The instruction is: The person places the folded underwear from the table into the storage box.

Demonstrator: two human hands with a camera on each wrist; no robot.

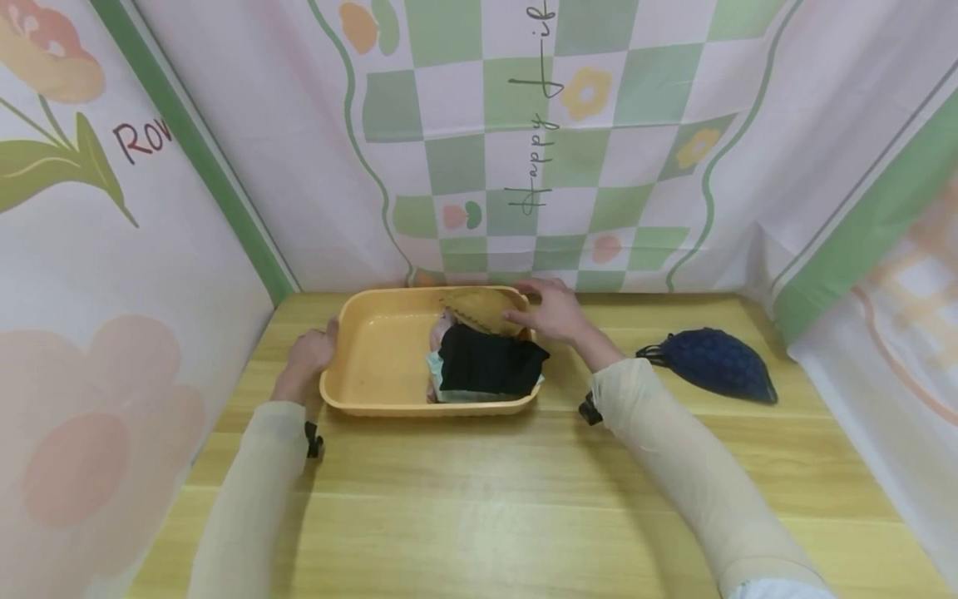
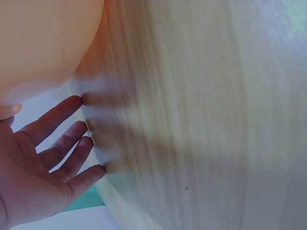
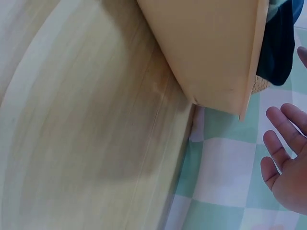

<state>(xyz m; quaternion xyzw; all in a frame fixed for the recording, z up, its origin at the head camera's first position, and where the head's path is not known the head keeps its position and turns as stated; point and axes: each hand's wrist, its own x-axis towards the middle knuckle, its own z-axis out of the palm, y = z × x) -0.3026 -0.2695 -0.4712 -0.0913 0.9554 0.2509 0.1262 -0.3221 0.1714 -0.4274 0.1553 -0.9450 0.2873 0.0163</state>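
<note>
A yellow plastic tray [image 1: 385, 362] stands at the back of the wooden table. Folded black cloth [image 1: 490, 359] lies in its right half, over pale green cloth [image 1: 434, 366]. Behind them sits a tan item with a scalloped edge [image 1: 479, 309], its kind unclear. At the tray's left end is my left hand [image 1: 313, 351], thumb by the rim; in the left wrist view its fingers [image 2: 53, 125] stretch out below the tray. My right hand [image 1: 554, 312] reaches over the back right corner, fingers [image 3: 283, 127] spread and holding nothing visible.
A dark blue drawstring pouch [image 1: 718, 364] lies on the table to the right. Wooden tabletop [image 1: 479, 499] stretches in front of the tray. Printed curtains [image 1: 456, 166] hang close behind the table and along both sides.
</note>
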